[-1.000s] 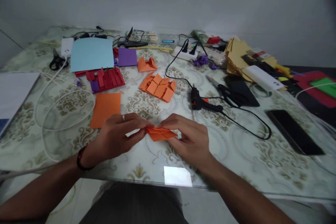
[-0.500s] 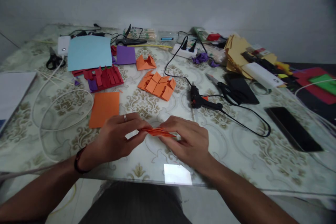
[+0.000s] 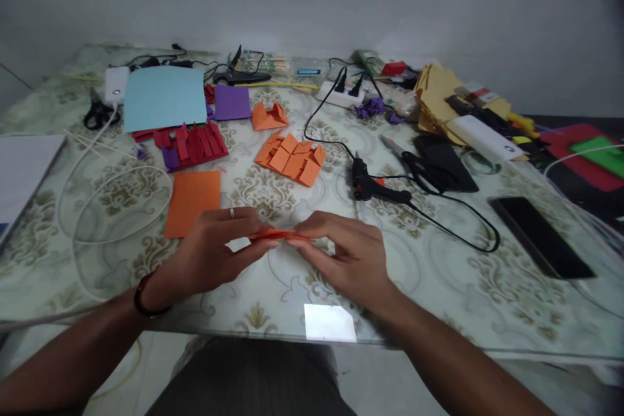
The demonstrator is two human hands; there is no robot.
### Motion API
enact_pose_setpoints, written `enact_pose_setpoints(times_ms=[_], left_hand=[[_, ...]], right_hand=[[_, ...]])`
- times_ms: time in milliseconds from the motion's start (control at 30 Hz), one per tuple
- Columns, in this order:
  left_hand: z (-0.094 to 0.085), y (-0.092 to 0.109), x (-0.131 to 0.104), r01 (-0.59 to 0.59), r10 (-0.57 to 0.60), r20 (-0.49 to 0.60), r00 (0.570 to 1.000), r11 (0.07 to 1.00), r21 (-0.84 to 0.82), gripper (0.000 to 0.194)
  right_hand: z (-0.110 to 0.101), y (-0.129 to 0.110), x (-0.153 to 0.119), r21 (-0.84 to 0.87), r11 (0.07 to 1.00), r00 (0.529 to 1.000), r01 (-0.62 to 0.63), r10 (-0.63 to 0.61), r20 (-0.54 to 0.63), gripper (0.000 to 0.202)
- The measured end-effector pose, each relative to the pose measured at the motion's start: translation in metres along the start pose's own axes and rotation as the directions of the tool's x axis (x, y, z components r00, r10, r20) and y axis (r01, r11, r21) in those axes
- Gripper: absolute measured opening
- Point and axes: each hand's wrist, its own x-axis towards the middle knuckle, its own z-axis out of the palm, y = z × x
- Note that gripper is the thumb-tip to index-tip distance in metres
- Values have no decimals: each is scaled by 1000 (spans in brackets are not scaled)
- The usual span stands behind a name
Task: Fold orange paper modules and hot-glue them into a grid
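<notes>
Between my two hands, above the table's front part, is a folded orange paper (image 3: 276, 233), seen nearly edge-on. My left hand (image 3: 221, 250) pinches its left side between thumb and fingers. On the right side, my right hand (image 3: 344, 250) pinches it the same way, and the fingers cover much of it. A flat orange sheet (image 3: 192, 201) lies just beyond my left hand. Farther back rest a folded orange paper piece with flaps (image 3: 291, 159) and a smaller folded orange piece (image 3: 270, 117).
A black glue gun (image 3: 377, 188) with its cord lies right of centre, near scissors (image 3: 424, 169) and a phone (image 3: 541, 237). Red folded paper (image 3: 195, 146), a light blue sheet (image 3: 164, 97) and a purple square (image 3: 233, 103) are at back left. A white cable (image 3: 73, 208) loops at left.
The orange paper has shifted slightly left and levelled out in my hands. My right fingertips now cover its right end, and more of it shows at the left fingertips.
</notes>
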Motion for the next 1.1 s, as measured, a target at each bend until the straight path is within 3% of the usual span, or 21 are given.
enact_pose_setpoints(times_ms=[167,333,467,567,633,733,800,867,933,1100], left_hand=[[-2,3,-3,-105,110,-21,994,983,149,18],[0,4,-7,-129,137,-26,990,973,193,25],[1,5,-10,-123,130,-14,991,964,235,27],[1,5,-9,-120,124,-4,992,968,219,23],[2,3,-7,-83,85,-4,996,981,175,16],[5,-3,-3,100,-101,14,995,994,53,26],[9,-5,-1,302,-297,64,953,949,-92,32],[12,-6,0,472,-456,122,882,846,-248,33],[14,-6,1,550,-527,170,833,750,-367,34],[14,-11,1,596,-554,268,788,577,-559,47]], right_hand=[[-3,3,-1,-32,980,980,198,-198,3,10],[-2,4,0,-10,968,968,252,-252,10,13],[0,3,-1,8,974,974,226,-227,31,12],[0,-1,-1,63,992,994,109,-111,20,5],[-1,-3,1,124,989,997,-74,71,32,7],[-2,-3,4,245,879,912,-410,390,128,17],[-1,0,5,347,752,827,-561,526,198,22],[2,2,5,438,635,763,-636,601,237,28],[5,5,3,495,557,725,-667,639,258,32],[12,12,-2,591,443,692,-674,659,295,30]])
